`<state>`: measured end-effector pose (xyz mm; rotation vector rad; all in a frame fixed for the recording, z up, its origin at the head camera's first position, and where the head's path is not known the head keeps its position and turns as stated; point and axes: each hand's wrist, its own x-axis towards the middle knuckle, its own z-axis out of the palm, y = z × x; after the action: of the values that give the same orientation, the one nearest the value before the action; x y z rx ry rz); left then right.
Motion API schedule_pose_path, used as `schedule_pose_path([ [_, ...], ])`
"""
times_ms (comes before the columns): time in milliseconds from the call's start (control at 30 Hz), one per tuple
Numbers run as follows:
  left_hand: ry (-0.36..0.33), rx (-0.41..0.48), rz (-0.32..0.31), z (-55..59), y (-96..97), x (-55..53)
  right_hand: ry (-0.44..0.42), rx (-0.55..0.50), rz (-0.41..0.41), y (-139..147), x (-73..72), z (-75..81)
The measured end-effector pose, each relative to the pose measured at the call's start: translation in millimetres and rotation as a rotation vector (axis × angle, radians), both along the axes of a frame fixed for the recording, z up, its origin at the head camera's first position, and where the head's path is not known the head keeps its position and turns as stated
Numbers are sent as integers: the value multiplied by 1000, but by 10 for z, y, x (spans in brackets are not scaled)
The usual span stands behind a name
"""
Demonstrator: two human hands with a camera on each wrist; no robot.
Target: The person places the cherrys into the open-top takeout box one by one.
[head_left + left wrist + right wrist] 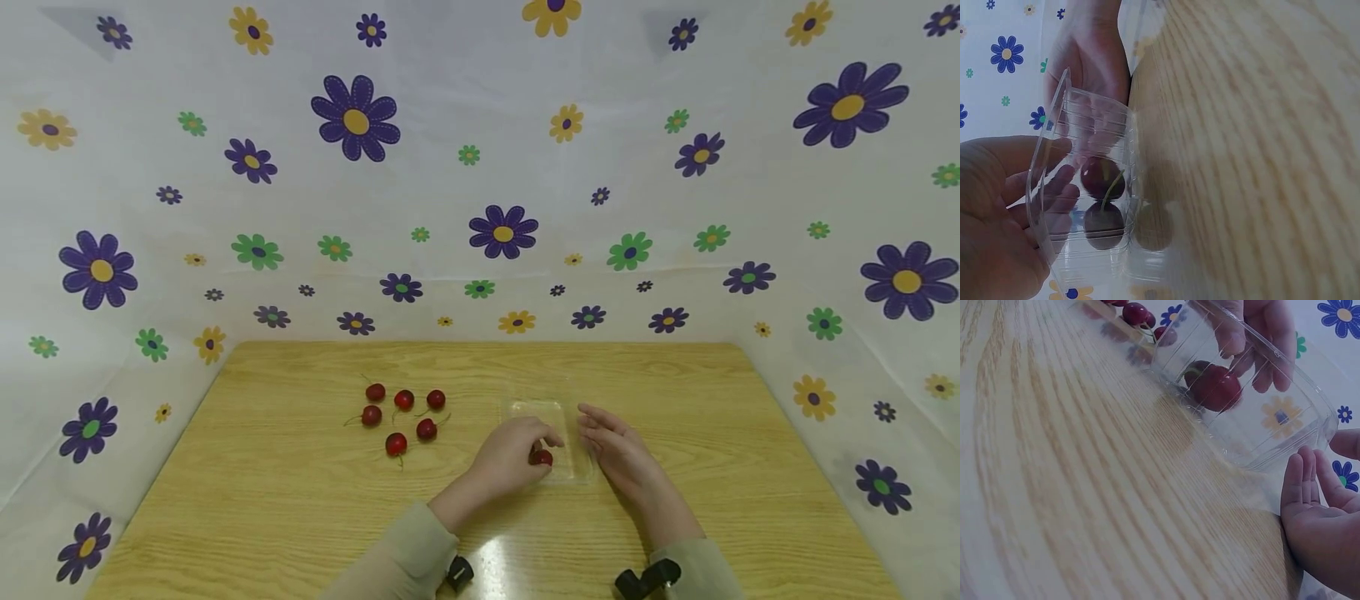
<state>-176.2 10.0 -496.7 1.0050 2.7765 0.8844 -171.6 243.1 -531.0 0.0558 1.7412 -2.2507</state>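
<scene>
A clear plastic container (550, 412) stands on the table with two dark red cherries (1216, 389) in it. In the left wrist view the cherries (1102, 178) sit side by side, a green stem across them. My left hand (513, 454) reaches over the container's left rim, its loosely bent fingers (1263, 375) just above the cherries and apart from them. Along the container's right side stands my right hand (626, 458), its fingers (1297, 478) nearly straight, close to the wall and holding nothing.
Several loose cherries with stems (396, 444) lie on the wooden table (285, 500), left of the container. A white cloth with printed flowers (435, 192) hangs around the back and sides. Each wrist wears a dark camera mount (647, 578).
</scene>
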Motion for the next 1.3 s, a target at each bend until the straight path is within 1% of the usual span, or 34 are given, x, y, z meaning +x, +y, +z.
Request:
schedule_pose_path([
  [100,-65,59,8,17,-21,4,-5,15,15,9,-4,0],
  [233,-147,171,33,41,-58,-3,-8,18,16,9,-4,5],
  [367,-180,247,67,62,-100,-22,-18,18,11,5,-6,18],
  [533,-176,289,107,104,-184,-65,-26,12,7,-2,-4,34],
  [600,-168,293,127,109,-233,-89,-22,0,2,-4,2,34],
  [733,-166,315,158,106,-357,-131,-13,-23,-4,-13,17,39],
  [833,-150,331,164,105,-459,-165,-4,-24,5,-15,26,52],
  [967,-142,355,188,129,-600,-208,-2,-17,18,-10,31,85],
  [1000,-139,360,197,140,-637,-218,-6,-16,10,-12,30,96],
  [1167,-118,379,257,159,-825,-270,-43,41,48,11,18,149],
  [1300,-131,407,306,170,-982,-294,-62,41,96,39,16,169],
])
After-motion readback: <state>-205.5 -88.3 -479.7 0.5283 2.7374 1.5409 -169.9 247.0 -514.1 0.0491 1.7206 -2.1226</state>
